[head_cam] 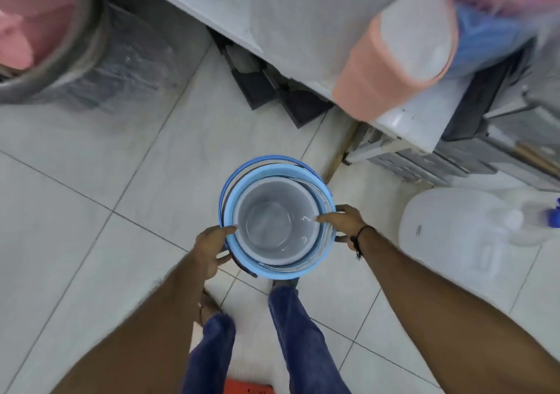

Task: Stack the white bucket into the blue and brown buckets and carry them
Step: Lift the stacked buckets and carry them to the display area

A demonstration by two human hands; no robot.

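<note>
Bright, even light; soft shadows; edges bend and blur (wide-angle lens).

hands [274, 236] gripping nested buckets [277, 227], tiled floor [91, 211]

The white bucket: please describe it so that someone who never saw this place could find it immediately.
Look at the tiled floor in front of the person, where the left hand and right hand hold a nested stack. The white bucket is the innermost, inside the light blue bucket. It alone shows its pale grey-white bottom.

White bucket [277, 227] nested upright inside light blue bucket [242, 249], dark outer bucket rim [223, 193] barely visible, above tiled floor
</note>
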